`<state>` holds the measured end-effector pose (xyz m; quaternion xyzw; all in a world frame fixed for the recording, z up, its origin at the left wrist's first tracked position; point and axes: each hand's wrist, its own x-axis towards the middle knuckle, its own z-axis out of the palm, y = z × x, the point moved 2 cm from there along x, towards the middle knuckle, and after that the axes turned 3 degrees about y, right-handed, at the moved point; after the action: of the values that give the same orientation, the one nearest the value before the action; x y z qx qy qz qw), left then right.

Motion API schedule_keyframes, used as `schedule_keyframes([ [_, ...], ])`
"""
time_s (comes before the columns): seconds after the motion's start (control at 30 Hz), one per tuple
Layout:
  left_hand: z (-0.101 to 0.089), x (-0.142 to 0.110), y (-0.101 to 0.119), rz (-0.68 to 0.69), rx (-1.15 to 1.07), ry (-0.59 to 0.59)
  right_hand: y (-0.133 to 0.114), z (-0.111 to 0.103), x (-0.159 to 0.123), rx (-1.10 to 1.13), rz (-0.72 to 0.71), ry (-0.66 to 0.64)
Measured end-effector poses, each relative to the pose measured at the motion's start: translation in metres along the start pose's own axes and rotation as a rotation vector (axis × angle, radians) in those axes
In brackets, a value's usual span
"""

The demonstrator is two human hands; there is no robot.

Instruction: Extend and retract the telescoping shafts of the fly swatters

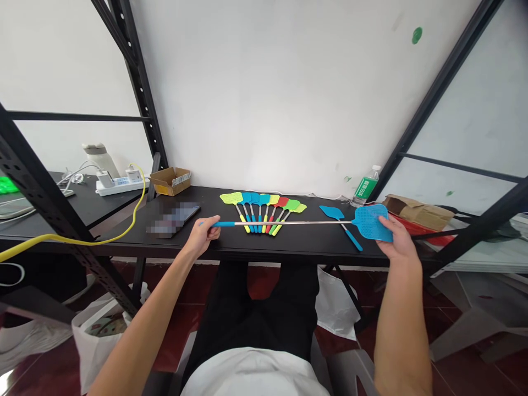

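Observation:
Stretched level above the black table is a blue fly swatter point(369, 221) with a long, extended metal shaft. My left hand point(202, 236) is closed round its blue handle. At the other end my right hand point(396, 236) grips the outer edge of the perforated blue head. Beyond the shaft, several shorter fly swatters point(259, 212) in yellow, blue, red and green lie fanned out on the table. Another blue fly swatter point(350, 236) lies alone to their right, slanting, its handle pointing toward the front edge; the held shaft passes in front of it.
A small cardboard box point(170, 181) and a phone point(173, 220), partly blurred, are at the left of the table point(276, 247). A green-labelled bottle point(366, 187) stands at the back right, near a brown carton point(418, 212). Black rack posts flank both sides; a yellow cable point(134, 217) crosses at left.

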<state>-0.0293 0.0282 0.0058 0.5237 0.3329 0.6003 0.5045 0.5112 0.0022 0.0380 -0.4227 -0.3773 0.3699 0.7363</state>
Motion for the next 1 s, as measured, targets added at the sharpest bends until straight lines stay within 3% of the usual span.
schedule_keyframes([
  [0.13,0.005,-0.001,0.001,-0.030,0.336,-0.150,0.003,-0.007,0.013,0.039,-0.072,0.232],
  [0.23,0.009,-0.003,0.004,-0.018,0.455,-0.209,0.003,-0.009,0.016,0.006,-0.085,0.287],
  [0.5,0.016,-0.007,0.008,0.061,0.682,-0.281,0.004,0.008,0.011,-0.123,-0.021,0.243],
  [1.0,0.013,-0.004,0.005,0.073,0.707,-0.267,0.008,0.014,0.008,-0.232,-0.001,0.233],
])
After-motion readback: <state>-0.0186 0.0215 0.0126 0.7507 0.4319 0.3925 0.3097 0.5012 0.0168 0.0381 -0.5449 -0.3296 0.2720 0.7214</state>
